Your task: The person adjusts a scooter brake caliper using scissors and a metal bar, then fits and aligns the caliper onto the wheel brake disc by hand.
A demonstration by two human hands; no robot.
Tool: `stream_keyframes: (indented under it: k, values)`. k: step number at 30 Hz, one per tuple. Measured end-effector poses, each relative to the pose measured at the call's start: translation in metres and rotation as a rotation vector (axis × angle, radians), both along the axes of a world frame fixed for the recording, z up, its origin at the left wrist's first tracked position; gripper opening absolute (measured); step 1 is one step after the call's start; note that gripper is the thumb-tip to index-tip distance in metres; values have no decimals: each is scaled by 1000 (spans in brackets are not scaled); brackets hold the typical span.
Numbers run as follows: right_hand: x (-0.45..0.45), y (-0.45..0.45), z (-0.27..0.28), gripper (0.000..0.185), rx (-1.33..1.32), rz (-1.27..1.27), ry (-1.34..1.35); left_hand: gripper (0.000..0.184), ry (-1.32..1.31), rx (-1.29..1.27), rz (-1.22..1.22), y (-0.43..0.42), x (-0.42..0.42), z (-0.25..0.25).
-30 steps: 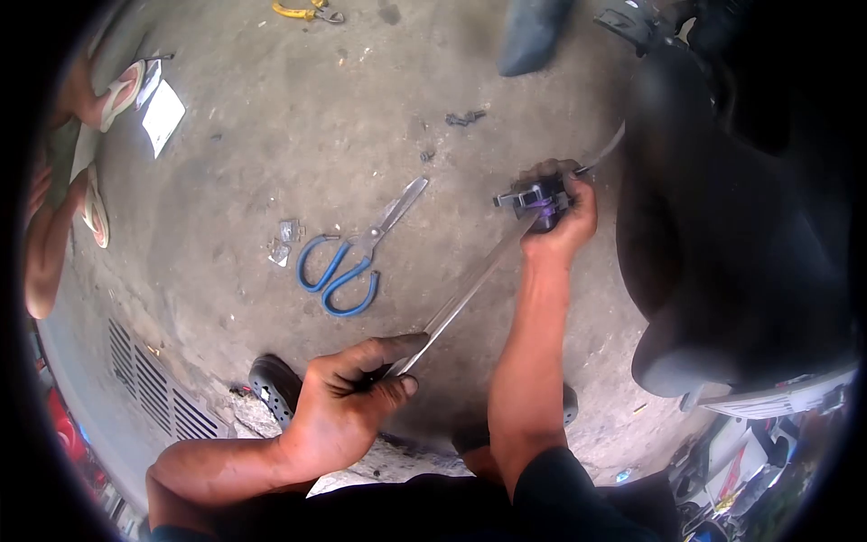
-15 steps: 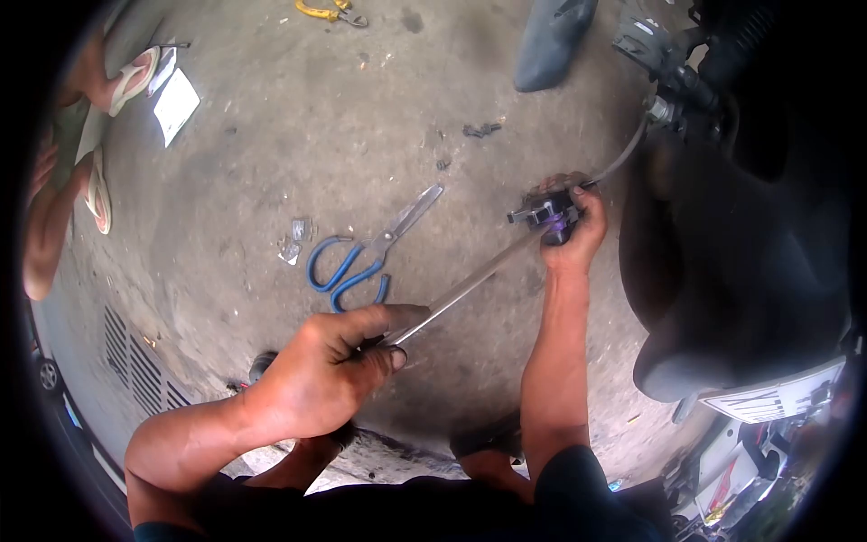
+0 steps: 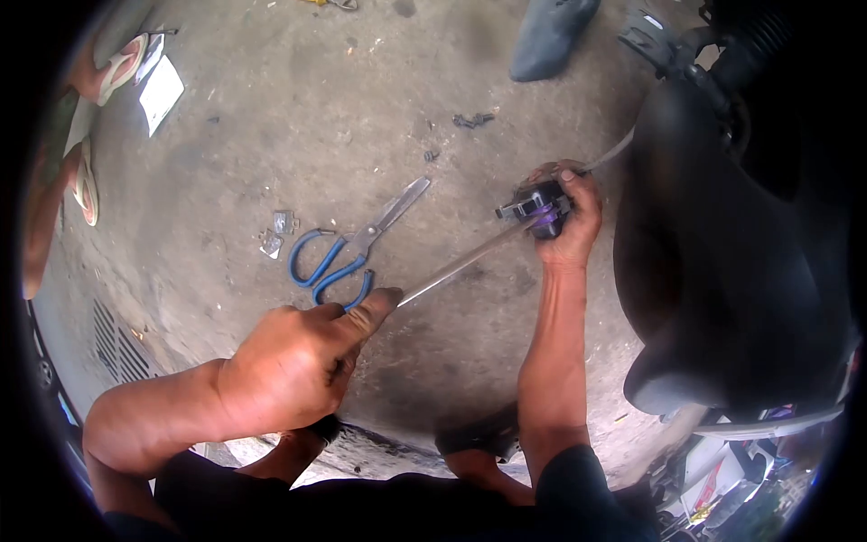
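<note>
My right hand (image 3: 581, 217) is wrapped round a black part with a purple patch, which looks like a brake caliper (image 3: 542, 200). A grey hose (image 3: 612, 156) runs from behind that hand toward a motorcycle. My left hand (image 3: 293, 366) is closed on one end of a long thin silvery rod (image 3: 465, 260). The rod slants up to the right, and its far end meets the caliper by the purple patch. Scissors (image 3: 366, 237) with blue handles lie half open on the ground, just beyond my left hand.
The black motorcycle seat (image 3: 722, 271) stands close on my right. A dark grey panel (image 3: 551, 41), small black pieces (image 3: 472, 120), clear plastic scraps (image 3: 275, 237) and a white sheet (image 3: 163, 95) lie on the concrete. A person in sandals (image 3: 86, 185) is at the left.
My left hand has turned and shifted left, still holding the rod. The right hand stays round the caliper. The whole view has shifted slightly, leaving the yellow-handled pliers mostly cut off at the top.
</note>
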State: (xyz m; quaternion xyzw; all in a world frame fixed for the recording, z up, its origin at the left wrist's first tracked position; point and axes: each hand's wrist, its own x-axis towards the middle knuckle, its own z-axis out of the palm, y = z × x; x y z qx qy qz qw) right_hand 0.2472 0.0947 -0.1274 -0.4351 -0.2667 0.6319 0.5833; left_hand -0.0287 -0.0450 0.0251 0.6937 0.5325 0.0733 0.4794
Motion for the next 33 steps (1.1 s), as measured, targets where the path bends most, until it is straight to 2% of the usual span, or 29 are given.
stream_keyframes:
  k: [6, 9, 12, 14, 15, 18, 19, 21, 23, 25, 27, 29, 31, 33]
  values:
    - [-2, 14, 8, 17, -132, 52, -97, 59, -95, -69, 69, 9, 1, 10]
    - [-5, 16, 6, 22, -171, -99, -193, 54, -172, -130, 133, 23, 7, 25]
    - [-12, 11, 6, 24, -229, -242, 23, 47, -236, -161, 176, 38, 8, 60]
    - [-9, 15, -1, 28, -289, -252, 49, 46, -257, -113, 166, 37, 5, 81]
    - [-9, 16, -3, 30, -319, -259, 64, 44, -282, 71, 91, 32, 3, 77]
    - [-22, 22, 9, 31, -257, -312, -211, 41, -26, 561, -74, 45, 21, 71]
    - [-18, 25, -2, 32, -195, -278, -241, 34, -17, 772, -72, 61, 32, 67]
    - [-4, 25, -33, 35, -37, -196, -359, 26, -121, 794, 5, 93, 56, 63]
    - [10, 18, -58, 37, 132, -67, -778, 12, -212, 961, 87, 126, 79, 73]
    - [24, 7, -82, 40, 304, 15, -1114, 12, -254, 627, 56, 155, 98, 93]
    - [36, 5, -101, 44, 438, 67, -1325, 12, -226, 558, 71, 173, 122, 100]
    - [42, -2, -94, 47, 421, 36, -1279, 13, -148, 497, 39, 186, 137, 111]
    - [28, -7, -49, 42, 359, -35, -1155, 15, -8, 442, -33, 195, 144, 130]
    - [14, -10, -2, 42, 393, -106, -1072, 15, -20, 475, -56, 201, 154, 128]
